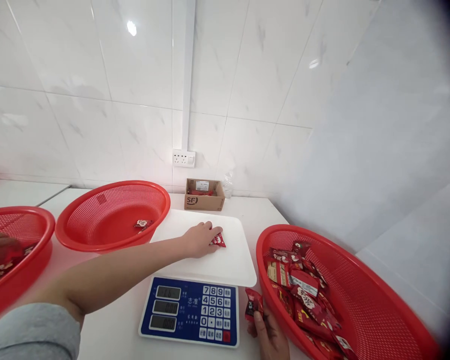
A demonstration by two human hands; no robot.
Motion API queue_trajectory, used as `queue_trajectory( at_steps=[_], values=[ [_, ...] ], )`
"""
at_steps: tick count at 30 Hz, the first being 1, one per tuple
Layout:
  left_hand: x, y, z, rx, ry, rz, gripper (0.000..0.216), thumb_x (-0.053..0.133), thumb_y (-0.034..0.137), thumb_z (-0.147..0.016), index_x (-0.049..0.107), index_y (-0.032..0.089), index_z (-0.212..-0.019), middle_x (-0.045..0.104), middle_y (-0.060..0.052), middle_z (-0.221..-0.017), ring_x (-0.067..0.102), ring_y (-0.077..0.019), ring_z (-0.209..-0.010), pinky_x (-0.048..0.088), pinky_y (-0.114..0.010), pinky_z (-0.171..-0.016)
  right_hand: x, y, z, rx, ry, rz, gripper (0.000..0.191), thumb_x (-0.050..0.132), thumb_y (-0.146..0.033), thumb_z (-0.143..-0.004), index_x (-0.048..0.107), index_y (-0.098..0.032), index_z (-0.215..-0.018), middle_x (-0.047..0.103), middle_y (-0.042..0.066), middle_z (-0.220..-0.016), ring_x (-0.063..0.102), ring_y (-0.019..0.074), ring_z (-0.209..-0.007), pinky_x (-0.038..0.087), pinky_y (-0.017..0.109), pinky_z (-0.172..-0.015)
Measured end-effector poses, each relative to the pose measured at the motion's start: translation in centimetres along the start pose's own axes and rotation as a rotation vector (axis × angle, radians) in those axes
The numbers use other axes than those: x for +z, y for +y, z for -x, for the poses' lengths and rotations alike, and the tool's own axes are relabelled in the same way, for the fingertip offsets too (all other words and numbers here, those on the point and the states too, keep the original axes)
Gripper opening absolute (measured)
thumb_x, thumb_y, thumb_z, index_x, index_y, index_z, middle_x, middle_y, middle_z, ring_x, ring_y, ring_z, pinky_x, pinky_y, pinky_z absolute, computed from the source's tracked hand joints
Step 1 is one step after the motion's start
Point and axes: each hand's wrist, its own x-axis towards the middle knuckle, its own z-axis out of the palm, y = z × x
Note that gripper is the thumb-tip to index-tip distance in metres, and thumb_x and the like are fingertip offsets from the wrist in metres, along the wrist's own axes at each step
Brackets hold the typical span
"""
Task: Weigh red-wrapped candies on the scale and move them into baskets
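Note:
My left hand point(200, 240) reaches over the white pan point(213, 270) of a digital scale. Its fingers are closed on a small red snack packet point(218, 240) at the pan's surface. Below and to the right, my right hand point(270, 334) pinches another red snack packet point(253, 303), held between the scale's keypad and the right basket. The scale's blue panel point(189, 312) has number keys and three grey displays. Many red packets point(303, 295) lie heaped in the red basket point(382, 295) on the right.
A second red basket point(112, 195), back left, holds a few packets point(142, 225). At far left another person's hand point(0, 246) is in a third red basket point(41, 220). A cardboard box point(206, 202) stands by the tiled wall, below a socket point(184, 158).

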Motion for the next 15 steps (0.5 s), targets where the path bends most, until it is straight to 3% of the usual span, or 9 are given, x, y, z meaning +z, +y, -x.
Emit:
queue_trajectory(
  at_steps=[4, 8, 11, 15],
  values=[
    [-0.2, -0.6, 0.8, -0.012, 0.013, 0.064, 0.050, 0.050, 0.027, -0.079, 0.043, 0.023, -0.128, 0.055, -0.009, -0.112, 0.059, -0.0233, -0.096, 0.047, -0.034, -0.081, 0.0, -0.1, 0.0, -0.009, 0.004, 0.011, 0.050, 0.061, -0.066, -0.062, 0.064, -0.019, -0.078, 0.059, -0.002, -0.053, 0.053, 0.0140, -0.050, 0.046, 0.025, -0.053],
    [-1.2, -1.7, 2.3, -0.042, 0.086, 0.094, 0.049, 0.048, 0.018, -0.079, 0.044, 0.023, -0.128, 0.054, -0.007, -0.118, 0.057, -0.0206, -0.102, 0.045, -0.031, -0.087, -0.1, 0.1, 0.0, -0.003, 0.016, 0.015, 0.053, 0.059, -0.068, -0.062, 0.064, -0.018, -0.081, 0.060, -0.001, -0.056, 0.054, 0.0146, -0.050, 0.047, 0.026, -0.053],
    [-3.0, -3.4, 4.0, -0.099, 0.230, 0.093, 0.047, 0.041, 0.019, -0.084, 0.040, 0.022, -0.131, 0.050, -0.009, -0.126, 0.051, -0.0215, -0.111, 0.041, -0.034, -0.094, -0.1, 0.2, -0.1, 0.008, 0.022, -0.003, 0.054, 0.060, -0.067, -0.061, 0.064, -0.018, -0.083, 0.062, -0.001, -0.059, 0.055, 0.0146, -0.050, 0.048, 0.026, -0.054],
    [-5.5, -6.9, 7.1, -0.315, 0.437, 0.098, 0.046, 0.041, 0.033, -0.086, 0.040, 0.024, -0.131, 0.048, -0.009, -0.129, 0.052, -0.0248, -0.110, 0.044, -0.037, -0.089, -0.1, 0.0, -0.1, -0.009, 0.011, 0.039, 0.051, 0.058, -0.067, -0.063, 0.064, -0.019, -0.079, 0.063, 0.000, -0.059, 0.057, 0.0157, -0.050, 0.049, 0.027, -0.053]
  ],
)
